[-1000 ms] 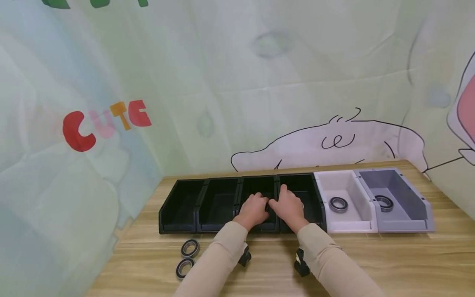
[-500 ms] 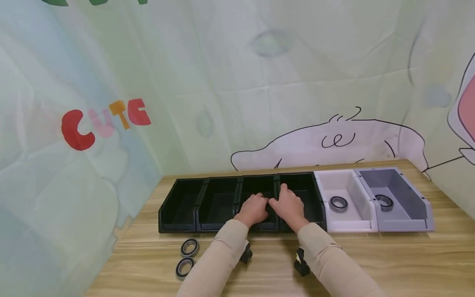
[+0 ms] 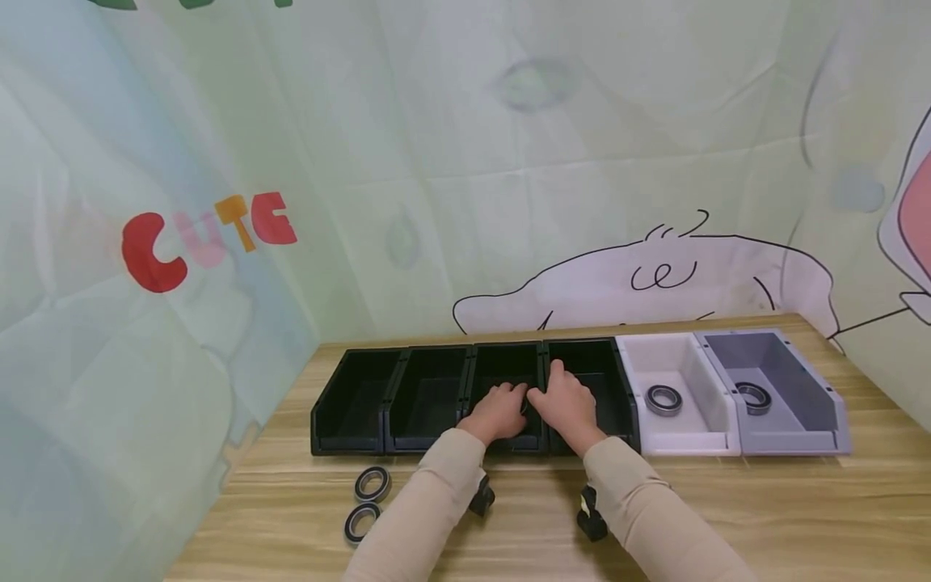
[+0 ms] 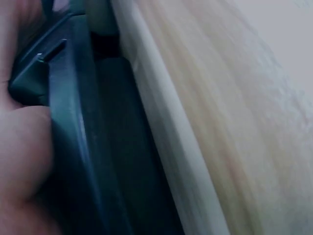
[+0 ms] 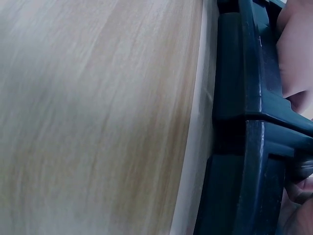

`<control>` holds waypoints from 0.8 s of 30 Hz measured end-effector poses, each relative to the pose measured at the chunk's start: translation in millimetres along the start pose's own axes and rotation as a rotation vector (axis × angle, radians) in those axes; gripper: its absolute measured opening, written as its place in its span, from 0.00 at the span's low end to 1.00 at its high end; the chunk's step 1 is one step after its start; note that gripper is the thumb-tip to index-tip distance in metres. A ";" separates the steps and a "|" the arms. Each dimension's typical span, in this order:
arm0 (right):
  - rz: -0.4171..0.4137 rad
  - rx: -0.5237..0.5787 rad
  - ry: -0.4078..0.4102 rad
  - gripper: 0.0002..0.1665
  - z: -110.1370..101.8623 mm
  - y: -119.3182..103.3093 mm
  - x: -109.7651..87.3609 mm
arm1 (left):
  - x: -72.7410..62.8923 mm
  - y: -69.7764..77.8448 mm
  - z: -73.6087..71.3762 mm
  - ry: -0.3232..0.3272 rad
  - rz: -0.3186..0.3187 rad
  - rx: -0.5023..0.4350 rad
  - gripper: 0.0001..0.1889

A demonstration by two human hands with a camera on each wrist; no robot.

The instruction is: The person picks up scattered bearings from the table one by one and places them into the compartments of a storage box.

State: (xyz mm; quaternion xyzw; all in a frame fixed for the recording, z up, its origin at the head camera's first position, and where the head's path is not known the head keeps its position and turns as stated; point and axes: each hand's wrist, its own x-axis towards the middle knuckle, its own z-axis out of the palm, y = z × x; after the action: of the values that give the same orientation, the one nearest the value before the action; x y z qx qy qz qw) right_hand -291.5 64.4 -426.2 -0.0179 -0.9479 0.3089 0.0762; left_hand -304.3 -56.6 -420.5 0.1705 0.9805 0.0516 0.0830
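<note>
My left hand [image 3: 498, 412] reaches into the third black bin [image 3: 509, 356] from the left. Its fingers hold a bearing [image 3: 524, 404], mostly hidden; a shiny metal part [image 5: 305, 169] shows beside the fingers in the right wrist view. My right hand [image 3: 569, 404] lies over the wall between that bin and the fourth black bin [image 3: 582, 349]. Its thumb points at the left fingertips, close to the bearing; its other fingers are over the fourth bin, and whether they grip anything is hidden. In the left wrist view, part of a hand [image 4: 22, 152] lies against a black bin edge.
Two more black bins [image 3: 356, 404] stand at the left of the row. A white bin [image 3: 698, 440] and a grey bin [image 3: 793, 443] each hold one bearing. Two bearings [image 3: 372, 484] lie on the wooden table [image 3: 291, 517] at the left front. A printed cloth hangs behind.
The left fingers have shifted slightly around the bearing, and more of its ring shows. My right hand stays in place. The bins and other bearings have not moved.
</note>
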 end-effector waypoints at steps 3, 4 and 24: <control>-0.002 0.000 0.000 0.38 0.2 -0.5 0.4 | -1.0 -0.3 -0.5 -0.018 -0.016 -0.057 0.30; -0.002 0.001 0.000 0.37 0.3 -0.5 0.6 | -1.5 -0.2 -0.8 -0.019 -0.013 -0.059 0.30; 0.001 -0.010 -0.001 0.38 -1.4 -0.1 -0.3 | -55.6 -7.0 -23.4 0.249 0.212 -0.152 0.21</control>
State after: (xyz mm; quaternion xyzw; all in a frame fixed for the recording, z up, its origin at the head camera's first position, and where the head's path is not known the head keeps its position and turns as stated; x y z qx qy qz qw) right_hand -291.0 65.1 -425.1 -0.0185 -0.9495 0.3041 0.0754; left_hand -259.1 -83.9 -390.4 0.2586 0.9530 0.1547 -0.0325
